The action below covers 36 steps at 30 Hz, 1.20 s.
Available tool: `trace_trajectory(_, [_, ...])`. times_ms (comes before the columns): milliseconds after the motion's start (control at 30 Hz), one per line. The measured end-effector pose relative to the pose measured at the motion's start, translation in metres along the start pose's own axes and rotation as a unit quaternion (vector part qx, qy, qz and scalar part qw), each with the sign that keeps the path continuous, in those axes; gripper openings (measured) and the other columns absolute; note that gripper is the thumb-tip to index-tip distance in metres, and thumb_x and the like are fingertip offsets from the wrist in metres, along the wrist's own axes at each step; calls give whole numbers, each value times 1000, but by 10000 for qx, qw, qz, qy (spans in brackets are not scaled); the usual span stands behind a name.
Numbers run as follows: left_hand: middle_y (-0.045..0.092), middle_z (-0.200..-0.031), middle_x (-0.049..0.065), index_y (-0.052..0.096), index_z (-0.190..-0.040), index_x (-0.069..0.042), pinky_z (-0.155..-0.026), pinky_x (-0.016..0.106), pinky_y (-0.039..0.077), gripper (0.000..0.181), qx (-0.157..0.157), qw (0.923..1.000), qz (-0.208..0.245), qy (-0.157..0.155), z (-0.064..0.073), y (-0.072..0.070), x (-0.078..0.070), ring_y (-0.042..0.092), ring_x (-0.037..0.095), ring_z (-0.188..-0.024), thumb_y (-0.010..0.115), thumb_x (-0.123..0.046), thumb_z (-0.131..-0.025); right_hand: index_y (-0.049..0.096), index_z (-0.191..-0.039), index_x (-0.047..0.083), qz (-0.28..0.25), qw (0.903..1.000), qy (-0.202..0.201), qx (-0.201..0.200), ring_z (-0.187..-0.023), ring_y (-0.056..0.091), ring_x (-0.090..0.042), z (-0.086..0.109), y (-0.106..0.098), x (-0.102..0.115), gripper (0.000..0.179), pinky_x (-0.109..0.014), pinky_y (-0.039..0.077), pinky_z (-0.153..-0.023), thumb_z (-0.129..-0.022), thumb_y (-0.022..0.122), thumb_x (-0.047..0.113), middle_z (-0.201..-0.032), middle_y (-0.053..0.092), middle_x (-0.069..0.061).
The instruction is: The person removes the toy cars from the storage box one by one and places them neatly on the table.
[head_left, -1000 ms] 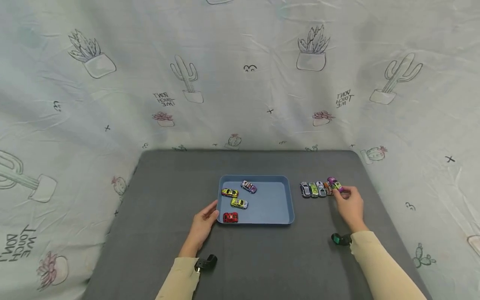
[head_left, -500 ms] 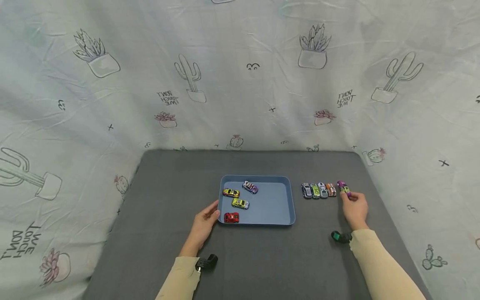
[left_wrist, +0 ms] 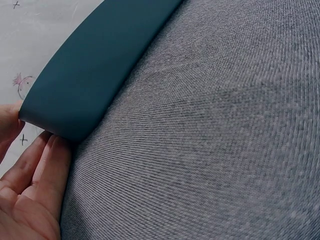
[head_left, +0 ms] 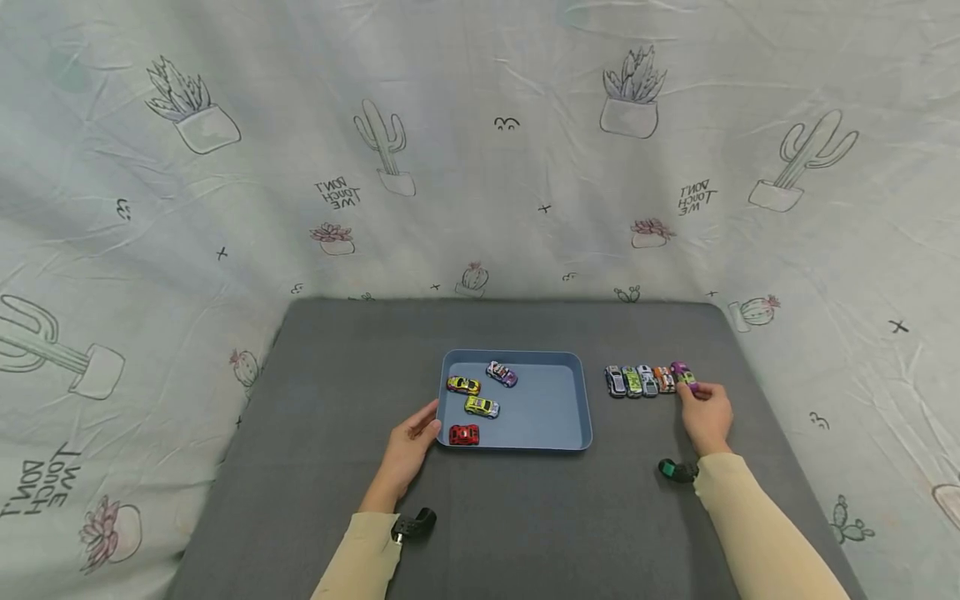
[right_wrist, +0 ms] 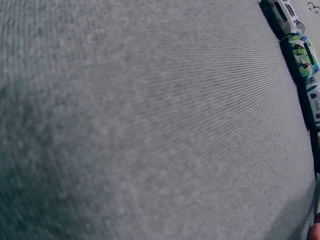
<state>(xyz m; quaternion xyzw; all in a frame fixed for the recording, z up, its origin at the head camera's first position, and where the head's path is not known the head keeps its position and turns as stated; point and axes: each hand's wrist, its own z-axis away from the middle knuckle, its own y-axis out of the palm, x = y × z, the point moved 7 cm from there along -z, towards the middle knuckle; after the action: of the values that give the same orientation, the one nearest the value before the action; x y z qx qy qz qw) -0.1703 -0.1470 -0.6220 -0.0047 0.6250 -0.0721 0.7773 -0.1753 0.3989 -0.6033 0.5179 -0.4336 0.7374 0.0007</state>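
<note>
My left hand (head_left: 406,450) grips the left front corner of a blue tray (head_left: 536,425). In the left wrist view, its digits sit at the rim and lower edge of the tray wall (left_wrist: 85,75). Inside the tray, towards its left, are toy cars: a red one (head_left: 464,435), two yellow ones and a white-and-purple one (head_left: 502,373). At the right, my right hand (head_left: 707,417) pinches a purple toy car (head_left: 683,375) at the end of a row. Beside it stand an orange-and-white car (head_left: 664,380) and several others, including a green one (head_left: 632,382).
A grey cloth-covered table (head_left: 547,517) lies under everything. Behind it and at both sides hangs a pale curtain (head_left: 465,183) printed with cacti. The right wrist view shows part of the car row, with a green-and-blue car (right_wrist: 302,57), at its right edge.
My right hand moved the purple car right and down beside the row, then slightly left against the orange-and-white car. My left hand stays at the tray corner.
</note>
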Motion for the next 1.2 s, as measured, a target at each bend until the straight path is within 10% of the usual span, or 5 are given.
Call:
trace_trajectory(933, [56, -135, 2, 56, -137, -25, -103, 37, 42, 43, -80, 9998, 79, 159, -2, -1, 6, 51, 16, -125, 63, -30, -95, 49, -129, -9, 93, 9984, -540, -142, -109, 49, -41, 10, -4, 14, 48, -54, 39, -91, -99, 48, 28, -120, 52, -27])
trace_trajectory(1200, [55, -136, 5, 55, -138, -23, -102, 37, 42, 45, -90, 9997, 42, 209, -3, 0, 7, 51, 19, -125, 62, -31, -95, 55, -126, -4, 39, 9921, -1229, -257, -96, 51, -29, 18, 3, 44, 47, -40, 41, -76, -97, 56, 33, -112, 54, -22])
